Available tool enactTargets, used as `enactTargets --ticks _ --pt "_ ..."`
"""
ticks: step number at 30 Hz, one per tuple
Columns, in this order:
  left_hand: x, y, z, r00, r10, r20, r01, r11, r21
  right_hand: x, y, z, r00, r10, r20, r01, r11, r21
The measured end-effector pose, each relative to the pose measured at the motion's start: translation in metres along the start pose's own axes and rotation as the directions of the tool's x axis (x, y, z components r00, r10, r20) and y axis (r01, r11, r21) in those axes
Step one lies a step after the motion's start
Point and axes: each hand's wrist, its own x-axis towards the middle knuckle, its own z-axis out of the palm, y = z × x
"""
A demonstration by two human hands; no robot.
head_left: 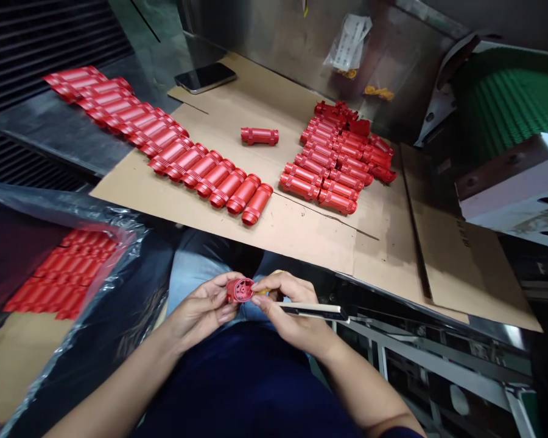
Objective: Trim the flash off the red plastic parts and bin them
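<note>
Where the work is done: a metal bench (50, 128) is covered with cardboard (301, 237); a green conveyor (506, 103) stands at the right, a bag-lined box (95, 316) at the left.
Red tubes: a long row (164, 146) and a packed block (338, 161) are laid on the cardboard.
Hidden: the box contents are blurred by film; the body of the held tube (238, 290) is covered by fingers.
Left hand (201, 310): closed around the held tube, over the lap.
Right hand (292, 310): its fingertips are set on the rim; a thin tool (315, 310) is gripped.
Axis: the open end is turned to the camera, so the long axis lies along the view.
</note>
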Motion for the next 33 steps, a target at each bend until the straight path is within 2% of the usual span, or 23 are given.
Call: enactTargets --ticks 4,9,12,25,27,29,30,32,33 --pt "0.004 -0.002 -0.007 0.999 -0.003 0.038 0.003 1.0 -0.008 -0.003 0.001 0.0 1.0 0.012 0.004 -0.012 1.0 -0.004" --pt "0.005 -0.007 -0.01 0.998 -0.001 0.058 0.002 1.0 -0.01 -0.006 0.003 0.002 0.981 0.19 0.026 -0.191 0.978 0.084" --pt "0.005 -0.008 -0.011 0.998 0.005 0.064 -0.005 1.0 -0.004 -0.007 0.004 0.003 0.968 0.246 0.047 -0.25 0.96 0.123" --pt "0.006 -0.008 -0.011 0.995 0.09 0.032 -0.092 0.993 0.07 -0.009 0.003 0.0 0.951 0.307 0.04 -0.309 0.941 0.134" --pt "0.005 -0.005 -0.013 0.99 0.141 0.027 -0.143 0.984 0.109 -0.009 0.006 0.001 0.939 0.341 0.041 -0.343 0.925 0.164" --pt "0.003 0.003 -0.017 0.964 0.266 0.018 -0.261 0.928 0.267 -0.008 0.009 0.0 0.915 0.399 0.061 -0.402 0.886 0.231" --pt "0.002 0.008 -0.02 0.936 0.351 0.026 -0.334 0.862 0.381 -0.008 0.011 0.0 0.896 0.434 0.095 -0.443 0.856 0.267" --pt "-0.003 0.019 -0.026 0.86 0.499 0.103 -0.459 0.671 0.582 -0.006 0.013 -0.002 0.858 0.477 0.192 -0.514 0.8 0.309" --pt "-0.005 0.024 -0.029 0.827 0.54 0.157 -0.504 0.589 0.632 -0.006 0.014 -0.003 0.849 0.474 0.234 -0.527 0.792 0.308"
